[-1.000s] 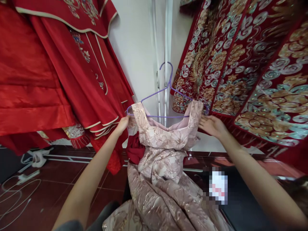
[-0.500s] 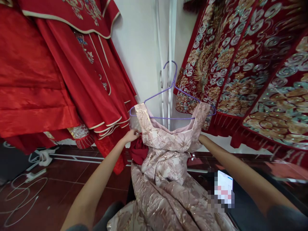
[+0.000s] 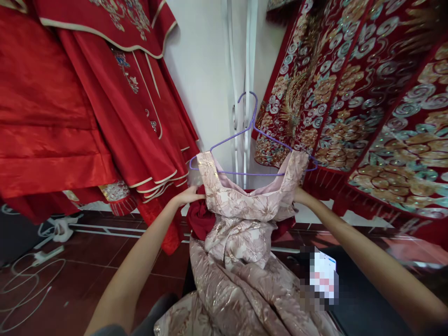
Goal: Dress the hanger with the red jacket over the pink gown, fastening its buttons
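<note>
A pale pink dress with a shiny floral pattern hangs by its wide straps from a purple hanger. Its long skirt spreads down towards me. At the dress's left side my left hand is closed on a dark red cloth, bunched beside the bodice. More dark red shows behind the neckline and at the right side of the waist. My right hand reaches to the right edge of the bodice, below the strap. Its fingers are hidden behind the dress, so their grip does not show.
Red garments hang on the left, an embroidered red garment on the right. White upright poles carry the hanger. A lit phone lies on a dark surface; a white cable on the tiled floor.
My right hand has moved slightly up and right at the bodice's side. Dark red cloth now shows behind the neckline and right waist. My left hand has shifted a little on the bunched cloth.
</note>
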Action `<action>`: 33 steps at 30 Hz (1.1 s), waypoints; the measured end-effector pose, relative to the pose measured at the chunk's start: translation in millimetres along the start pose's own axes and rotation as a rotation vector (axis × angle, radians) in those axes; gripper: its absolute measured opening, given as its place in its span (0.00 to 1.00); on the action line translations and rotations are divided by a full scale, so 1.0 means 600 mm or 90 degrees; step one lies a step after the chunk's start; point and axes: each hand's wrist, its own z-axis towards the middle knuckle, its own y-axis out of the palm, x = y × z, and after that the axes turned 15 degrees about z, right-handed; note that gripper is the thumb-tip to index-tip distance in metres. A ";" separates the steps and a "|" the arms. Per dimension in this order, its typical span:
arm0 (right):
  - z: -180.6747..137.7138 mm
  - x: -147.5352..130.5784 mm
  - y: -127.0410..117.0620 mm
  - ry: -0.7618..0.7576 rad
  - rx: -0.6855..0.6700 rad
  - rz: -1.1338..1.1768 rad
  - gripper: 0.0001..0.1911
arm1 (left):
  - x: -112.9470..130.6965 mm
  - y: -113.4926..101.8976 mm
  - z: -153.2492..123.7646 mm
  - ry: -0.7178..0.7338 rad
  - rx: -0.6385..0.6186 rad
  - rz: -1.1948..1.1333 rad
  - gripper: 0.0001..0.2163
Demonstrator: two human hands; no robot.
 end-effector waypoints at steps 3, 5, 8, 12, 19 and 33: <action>-0.008 0.021 -0.015 0.017 -0.015 -0.080 0.05 | 0.012 -0.013 -0.015 0.030 -0.111 -0.054 0.17; -0.018 0.030 -0.027 0.029 0.011 -0.145 0.07 | 0.019 -0.017 -0.015 0.033 -0.099 -0.087 0.17; -0.028 0.038 -0.038 0.067 0.094 -0.223 0.09 | 0.026 -0.019 -0.006 0.019 -0.058 -0.127 0.18; -0.017 0.043 -0.046 0.118 0.201 -0.249 0.06 | 0.027 -0.019 0.013 -0.045 -0.018 -0.214 0.17; 0.032 0.018 -0.090 0.130 0.204 -0.032 0.17 | 0.062 -0.067 0.058 -0.140 0.179 -0.296 0.18; -0.006 -0.108 -0.118 0.022 0.255 0.342 0.17 | 0.170 -0.136 -0.007 0.067 0.372 -0.209 0.25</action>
